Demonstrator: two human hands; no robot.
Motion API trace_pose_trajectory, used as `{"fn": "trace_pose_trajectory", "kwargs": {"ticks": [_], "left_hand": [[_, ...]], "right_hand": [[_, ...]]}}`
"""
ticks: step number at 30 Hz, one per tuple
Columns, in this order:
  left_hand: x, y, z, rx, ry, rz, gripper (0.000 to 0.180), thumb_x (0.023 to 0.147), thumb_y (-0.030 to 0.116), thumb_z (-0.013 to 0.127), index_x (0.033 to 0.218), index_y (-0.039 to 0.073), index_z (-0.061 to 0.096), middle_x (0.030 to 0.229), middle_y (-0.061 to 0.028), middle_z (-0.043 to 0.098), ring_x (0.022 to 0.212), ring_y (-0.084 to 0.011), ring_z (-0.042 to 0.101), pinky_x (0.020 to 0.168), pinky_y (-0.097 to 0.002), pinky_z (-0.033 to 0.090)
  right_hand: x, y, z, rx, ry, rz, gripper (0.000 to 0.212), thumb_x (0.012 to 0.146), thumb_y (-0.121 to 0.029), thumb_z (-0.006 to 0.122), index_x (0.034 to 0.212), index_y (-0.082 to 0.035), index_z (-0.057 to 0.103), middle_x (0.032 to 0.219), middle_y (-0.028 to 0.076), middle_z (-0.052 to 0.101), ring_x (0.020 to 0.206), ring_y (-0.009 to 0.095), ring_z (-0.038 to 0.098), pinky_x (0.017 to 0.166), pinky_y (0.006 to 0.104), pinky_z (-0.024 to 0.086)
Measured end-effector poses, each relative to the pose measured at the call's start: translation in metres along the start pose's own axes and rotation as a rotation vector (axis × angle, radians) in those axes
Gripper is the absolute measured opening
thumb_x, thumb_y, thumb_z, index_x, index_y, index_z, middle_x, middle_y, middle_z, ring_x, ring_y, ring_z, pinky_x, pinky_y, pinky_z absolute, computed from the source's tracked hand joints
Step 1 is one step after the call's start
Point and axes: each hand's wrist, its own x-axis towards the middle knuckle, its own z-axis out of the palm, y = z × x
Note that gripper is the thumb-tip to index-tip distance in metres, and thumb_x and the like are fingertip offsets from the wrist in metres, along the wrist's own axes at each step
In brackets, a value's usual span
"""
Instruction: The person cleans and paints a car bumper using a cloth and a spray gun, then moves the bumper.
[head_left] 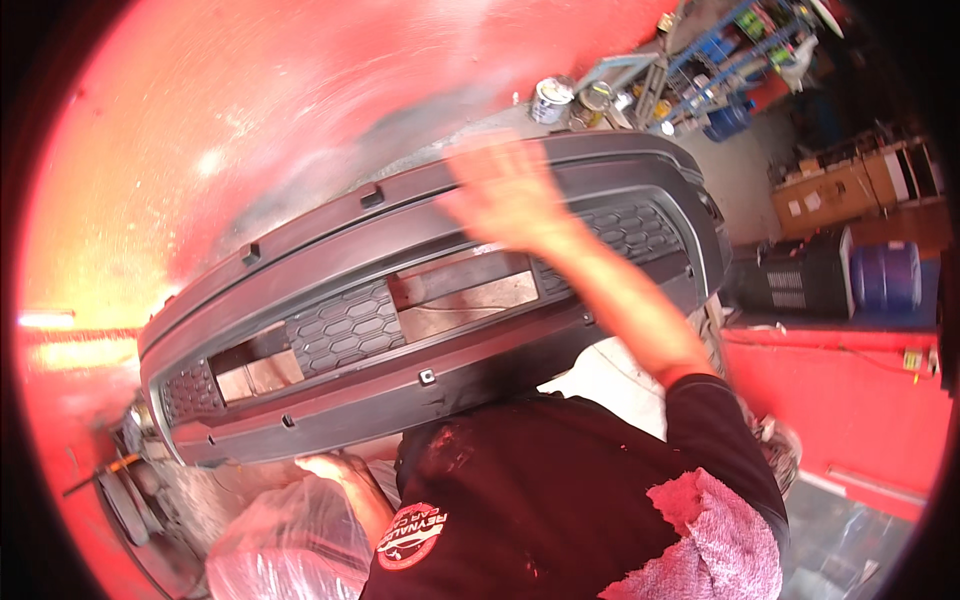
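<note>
A dark grey car bumper (360, 402) with honeycomb grille panels and two rectangular openings stretches across the view in front of me, tilted with its right end farther away. Over its upper part is my right hand (505, 190), blurred by motion, its fingers spread flat; contact with the surface cannot be made out. At the lower edge, left of my body, my left hand (330, 467) grips the bumper from below, with part of its fingers hidden. A pink towel (710, 545) hangs over my right shoulder, on the black shirt (560, 490).
Glossy red wall (300, 90) runs behind the bumper. Paint cans (552, 100) and a cluttered blue rack (740, 55) stand at the far right. Further right are a cardboard box (835, 190), a black case (795, 275) and a blue drum (888, 277). Clear plastic sheeting (290, 540) lies lower left.
</note>
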Motion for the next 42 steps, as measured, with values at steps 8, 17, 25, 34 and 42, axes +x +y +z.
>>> {"fn": "trace_pose_trajectory", "kwargs": {"ticks": [8,17,25,34,42], "left_hand": [[-0.012,0.102,0.079,0.991,0.054,1.4,0.061,0.098,0.046,0.054,0.147,0.012,0.043,0.152,-0.0268,0.032,0.141,-0.0413,0.031,0.115,-0.0544,0.025],[0.032,0.149,0.146,1.449,-0.415,1.431,0.082,0.087,0.056,0.064,0.152,0.015,0.035,0.156,-0.0206,0.029,0.147,-0.0383,0.021,0.118,-0.0529,0.015],[0.059,0.133,0.174,1.409,-0.499,1.468,0.093,0.078,0.067,0.066,0.149,0.015,0.038,0.15,-0.0192,0.038,0.145,-0.0347,0.026,0.118,-0.0555,0.013],[0.056,0.162,0.185,1.534,-0.592,1.326,0.093,0.067,0.066,0.076,0.138,0.01,0.052,0.138,-0.0232,0.047,0.132,-0.0396,0.039,0.113,-0.0515,0.028],[0.069,0.148,0.187,1.38,-0.57,1.575,0.092,0.063,0.069,0.076,0.127,0.005,0.056,0.13,-0.0159,0.055,0.126,-0.0352,0.047,0.112,-0.0517,0.027]], "right_hand": [[0.007,-0.096,-0.002,0.448,0.008,-0.299,0.084,0.096,-0.064,0.038,0.152,-0.003,0.029,0.156,0.026,0.025,0.147,0.043,0.018,0.119,0.0567,0.01],[-0.106,0.024,-0.159,1.495,-0.364,-0.972,0.033,0.089,-0.03,0.065,0.109,-0.004,0.069,0.104,0.011,0.067,0.082,0.023,0.064,0.069,0.0347,0.051],[-0.149,0.032,-0.233,1.127,0.091,-1.158,0.013,0.085,-0.001,0.056,0.081,0.001,0.068,0.071,0.008,0.058,0.058,0.016,0.055,0.051,0.0278,0.044],[-0.146,0.152,-0.152,1.057,0.388,0.241,0.017,0.091,-0.013,0.066,0.103,-0.002,0.06,0.099,0.005,0.06,0.09,0.012,0.054,0.082,0.0252,0.042],[-0.083,0.105,-0.031,0.172,-0.011,0.398,0.076,0.09,-0.055,0.058,0.144,-0.004,0.044,0.15,0.028,0.035,0.141,0.043,0.031,0.116,0.0567,0.02]]}}
